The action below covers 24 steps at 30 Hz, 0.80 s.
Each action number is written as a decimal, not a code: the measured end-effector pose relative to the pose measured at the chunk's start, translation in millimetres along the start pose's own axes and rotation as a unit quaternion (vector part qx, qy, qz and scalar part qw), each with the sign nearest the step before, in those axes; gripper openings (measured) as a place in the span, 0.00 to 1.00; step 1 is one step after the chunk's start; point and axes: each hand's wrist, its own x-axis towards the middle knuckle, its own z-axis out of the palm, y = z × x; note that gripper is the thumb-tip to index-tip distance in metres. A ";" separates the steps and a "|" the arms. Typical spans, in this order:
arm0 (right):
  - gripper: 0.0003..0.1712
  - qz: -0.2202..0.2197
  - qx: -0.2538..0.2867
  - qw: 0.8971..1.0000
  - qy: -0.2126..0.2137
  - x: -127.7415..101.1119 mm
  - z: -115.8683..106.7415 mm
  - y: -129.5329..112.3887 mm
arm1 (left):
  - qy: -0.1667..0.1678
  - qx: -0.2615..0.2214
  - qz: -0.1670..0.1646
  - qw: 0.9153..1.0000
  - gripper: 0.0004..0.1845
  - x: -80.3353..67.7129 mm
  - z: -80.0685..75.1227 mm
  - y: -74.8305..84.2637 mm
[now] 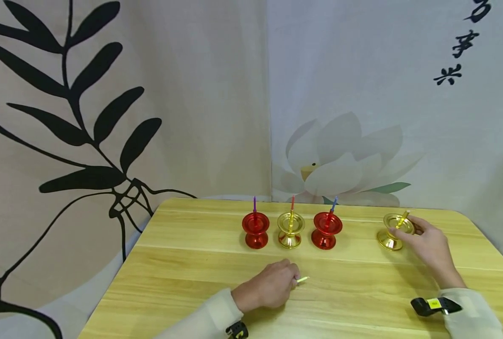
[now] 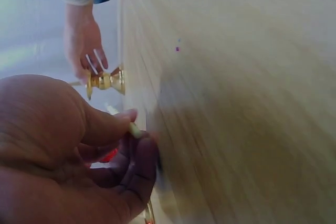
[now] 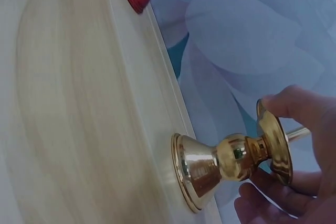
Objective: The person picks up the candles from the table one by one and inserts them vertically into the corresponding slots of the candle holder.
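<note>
Head view: left hand (image 1: 272, 287) pinched a pale candle (image 1: 303, 279) on the surface (image 1: 183, 282); right hand (image 1: 429, 247) gripped the gold holder (image 1: 393, 233) beside it.

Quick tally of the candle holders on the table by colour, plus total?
Red candle holders: 2
Gold candle holders: 2, the far-right one at the right hand
Total: 4

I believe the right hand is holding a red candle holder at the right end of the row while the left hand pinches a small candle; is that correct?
Not quite: the candle holder under the right hand is gold, not red, as the head view shows. It does stand at the right end of the row, and the left hand does pinch a small candle.
</note>
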 end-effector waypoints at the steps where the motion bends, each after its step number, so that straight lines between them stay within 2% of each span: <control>1: 0.53 -0.002 0.001 1.000 -0.002 -0.2 1.5 -1.9 | 0.004 -0.005 0.002 1.000 0.04 1.0 -0.3 -0.2; 7: 0.54 -0.009 0.012 1.000 -0.013 -1.4 11.5 -11.0 | 0.034 -0.045 0.026 0.998 0.03 11.2 -5.0 0.3; 12: 0.54 -0.019 0.018 1.000 -0.010 -2.8 19.6 -16.6 | 0.062 -0.093 0.044 0.993 0.03 25.4 -6.9 3.8; 19: 0.54 -0.025 0.029 0.999 -0.015 -5.4 26.9 -25.9 | 0.118 -0.166 0.055 0.977 0.02 46.8 -8.2 15.6; 24: 0.54 -0.026 0.037 0.999 -0.019 -6.7 30.7 -32.3 | 0.158 -0.200 0.069 0.964 0.02 62.5 -9.5 26.2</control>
